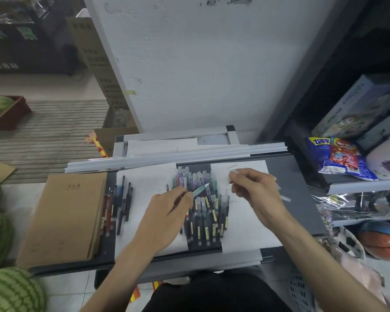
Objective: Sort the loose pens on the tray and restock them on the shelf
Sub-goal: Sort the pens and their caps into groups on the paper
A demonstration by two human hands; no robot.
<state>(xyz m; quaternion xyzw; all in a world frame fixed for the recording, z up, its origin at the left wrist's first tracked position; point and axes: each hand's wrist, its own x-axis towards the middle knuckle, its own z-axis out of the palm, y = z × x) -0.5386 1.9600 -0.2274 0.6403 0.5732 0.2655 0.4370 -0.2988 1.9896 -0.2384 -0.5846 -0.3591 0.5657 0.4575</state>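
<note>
A teal pen [199, 189] is pinched in the left hand [167, 218], its bare tip pointing up and away over the main pile of pens [200, 206], which lies on the dark tray [297, 188] between two white sheets. A clear cap [232, 167], it seems, is nipped between the fingertips of the right hand [254, 190], just right of the pile; the blur there leaves that uncertain.

Left of the pile, past the white sheet, a smaller group of dark pens [118, 203] is laid beside a brown notebook [63, 217]. The shelf [356, 185] stands right of the pile, crowded with a blue snack bag [338, 158].

Risks from here, as judged: the exposed tip could be dragged across the paper or the fingers, and ink left behind. The small clear cap could be fumbled and lost among the pile's other clear caps. If it is pushed on crooked, the tip may be bent. A forearm swept low could scatter the pile and undo the sorted group. The crowded shelf could leave restocked pens rolling off.
</note>
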